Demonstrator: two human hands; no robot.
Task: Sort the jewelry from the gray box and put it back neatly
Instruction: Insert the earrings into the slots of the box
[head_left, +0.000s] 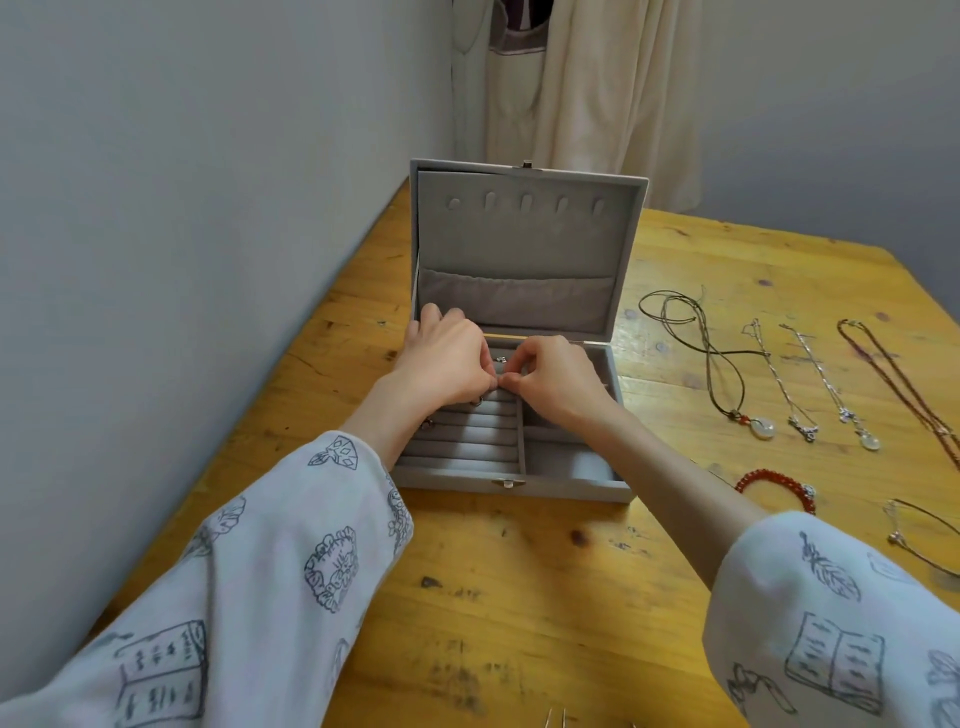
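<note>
The gray box (519, 332) stood open on the wooden worktop (519, 561), its lid upright at the far side and its long axis running left to right. Both hands met over the ring rolls (467, 436) in the left half of the tray. The left hand (447, 361) and right hand (558, 376) had curled fingers, thumb and forefinger tips pressed together; whether they pinched a small item could not be told. A small ring (501, 358) sat just beyond the fingertips. Well to the right lay a cord necklace (727, 374), chain necklaces (810, 384) lengthwise front to back, and a red bead bracelet (774, 486).
</note>
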